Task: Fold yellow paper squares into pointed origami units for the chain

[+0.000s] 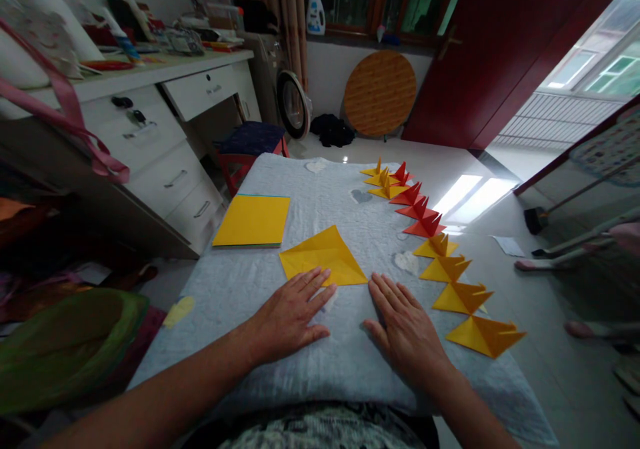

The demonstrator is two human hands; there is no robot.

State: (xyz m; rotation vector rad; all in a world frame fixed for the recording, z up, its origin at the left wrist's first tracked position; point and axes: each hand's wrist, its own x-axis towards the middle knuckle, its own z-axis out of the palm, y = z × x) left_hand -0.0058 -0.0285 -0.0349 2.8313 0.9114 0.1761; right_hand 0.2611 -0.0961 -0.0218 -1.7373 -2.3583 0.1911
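Note:
A yellow sheet of origami paper (325, 249), with crease lines and its near edge folded, lies flat on the cloth-covered table (320, 195). My left hand (295, 305) rests palm down with its fingertips on the paper's near left part, fingers spread. Palm down on the cloth, my right hand (403, 322) has its fingertips at the paper's right corner. Along the right side of the table stand folded paper birds, several yellow (483, 335) and several red (425, 222). A stack of square paper (253, 221), yellow on top, sits at the left.
A stool with a dark cushion (250, 138) stands beyond the table's far left. White drawers (170, 179) line the left, with a green basket (65, 349) below. Farther back are an open washing machine door (294, 105) and a round wooden board (380, 93).

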